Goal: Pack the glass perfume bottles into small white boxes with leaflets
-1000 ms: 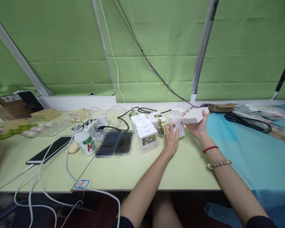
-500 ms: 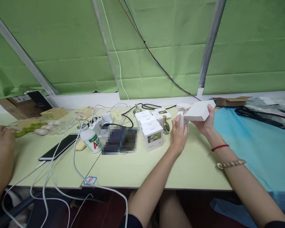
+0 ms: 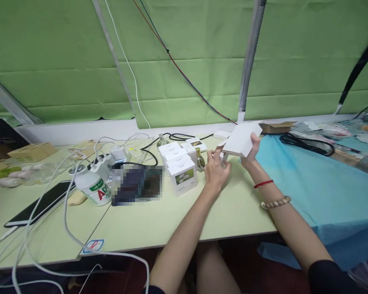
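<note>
Head view. The right hand (image 3: 252, 150) pinches a plain white, angular cardboard box (image 3: 241, 139), thumb laid along its near edge, and holds it tilted above the pale yellow-green table (image 3: 242, 214). A red cord and a beaded bracelet circle this wrist. The left hand (image 3: 216, 170) lies just beside and below the box, fingers bent, thumb apart from them; a small white piece (image 3: 223, 158) shows between, largely hidden, and whether the hand grips it cannot be told. Immediately left of these fingers stands a small glass bottle with a gold cap (image 3: 200, 160). Next to it is a row of white cardboard cartons (image 3: 184, 176), the nearest bearing a picture of white flowers. A second, clear glass bottle (image 3: 162, 141) stands behind the row. Farther left, a white plastic bottle with green and red print (image 3: 93, 187) leans near a black, flat, glossy device (image 3: 39, 204). A light-blue sheet (image 3: 313, 179) covers the table's right side.
</note>
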{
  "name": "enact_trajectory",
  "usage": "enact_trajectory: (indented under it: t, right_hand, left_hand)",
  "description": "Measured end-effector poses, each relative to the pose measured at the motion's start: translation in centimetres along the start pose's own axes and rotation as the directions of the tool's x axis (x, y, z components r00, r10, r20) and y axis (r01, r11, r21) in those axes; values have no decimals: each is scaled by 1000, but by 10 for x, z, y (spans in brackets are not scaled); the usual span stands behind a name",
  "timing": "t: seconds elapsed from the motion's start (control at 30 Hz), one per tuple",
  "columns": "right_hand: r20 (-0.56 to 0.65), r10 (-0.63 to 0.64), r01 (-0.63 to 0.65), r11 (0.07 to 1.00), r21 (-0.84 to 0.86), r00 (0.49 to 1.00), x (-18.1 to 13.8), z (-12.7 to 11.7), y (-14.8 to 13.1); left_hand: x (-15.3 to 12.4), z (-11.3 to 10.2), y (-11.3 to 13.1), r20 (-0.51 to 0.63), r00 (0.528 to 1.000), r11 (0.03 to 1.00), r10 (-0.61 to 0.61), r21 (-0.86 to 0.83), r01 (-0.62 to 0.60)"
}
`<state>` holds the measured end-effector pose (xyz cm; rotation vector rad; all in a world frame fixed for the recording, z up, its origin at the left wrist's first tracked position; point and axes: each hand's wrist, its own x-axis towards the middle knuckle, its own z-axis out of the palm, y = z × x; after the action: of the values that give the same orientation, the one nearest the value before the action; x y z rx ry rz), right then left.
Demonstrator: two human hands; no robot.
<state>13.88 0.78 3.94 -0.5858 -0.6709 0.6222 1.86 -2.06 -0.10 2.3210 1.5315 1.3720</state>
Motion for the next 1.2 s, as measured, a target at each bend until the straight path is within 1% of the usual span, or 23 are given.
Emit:
enact_trajectory:
  t: [0.07, 0.2, 0.3, 0.37, 0.43, 0.5, 0.57, 0.6, 0.67, 0.73, 0.83, 0.93, 1.03, 1.1, 1.13, 1.2]
  right_hand:
    - [9, -27, 28, 998, -55, 1000, 0, -2, 7]
    - [23, -20, 23, 992, -128, 1000, 0, -6, 11]
    - [82, -26, 40, 984, -175, 996, -4, -5, 6]
    - [134, -61, 92, 968, -232, 989, -7, -3, 2]
    - [186, -152, 203, 934, -295, 971, -9, -2, 0]
    - [250, -257, 333, 878, -344, 934, -10, -1, -1]
    - [317, -306, 417, 824, -383, 898, -11, -1, -1]
    - [345, -311, 439, 804, -402, 886, -11, -1, -1]
    - [366, -308, 458, 763, -456, 878, -12, -1, -2]
    - [348, -312, 460, 710, -533, 884, -15, 0, -4]
    - [290, -319, 431, 648, -628, 902, -17, 1, -6]
    - [262, -316, 409, 644, -647, 912, -16, 0, -8]
    - [282, -344, 444, 657, -609, 896, -14, -1, -8]
    - [278, -341, 440, 701, -561, 898, -13, -1, -8]
    - [257, -328, 417, 736, -534, 909, -13, 0, -7]
    - [165, -272, 318, 817, -481, 948, -14, 1, -6]
  left_hand:
    - [1, 1, -1, 10, 1000, 999, -17, -51, 18]
    - [2, 3, -5, 18, 1000, 992, -21, -123, 23]
    - [2, 5, -8, 23, 999, 990, -44, -131, 47]
    - [2, 7, -9, 49, 997, 990, -64, -126, 70]
    - [1, 8, -8, 65, 995, 989, -69, -128, 77]
    - [1, 8, -7, 65, 996, 990, -66, -120, 73]
    - [1, 8, -6, 61, 995, 992, -74, -99, 80]
    - [1, 7, -6, 62, 995, 993, -75, -85, 80]
    - [0, 6, -6, 71, 995, 995, -69, -62, 73]
    - [-1, 6, -7, 69, 996, 997, -51, -60, 55]
    - [-2, 7, -9, 13, 999, 998, -30, -63, 31]
    - [-3, 8, -10, -31, 999, 999, -19, -48, 18]
    - [-4, 9, -9, -36, 999, 999, -22, -24, 21]
    - [-3, 9, -9, -38, 999, 1000, -17, -24, 16]
    - [-3, 9, -9, -40, 999, 999, -9, -31, 7]
    - [-4, 8, -10, -51, 999, 999, 13, -49, -16]
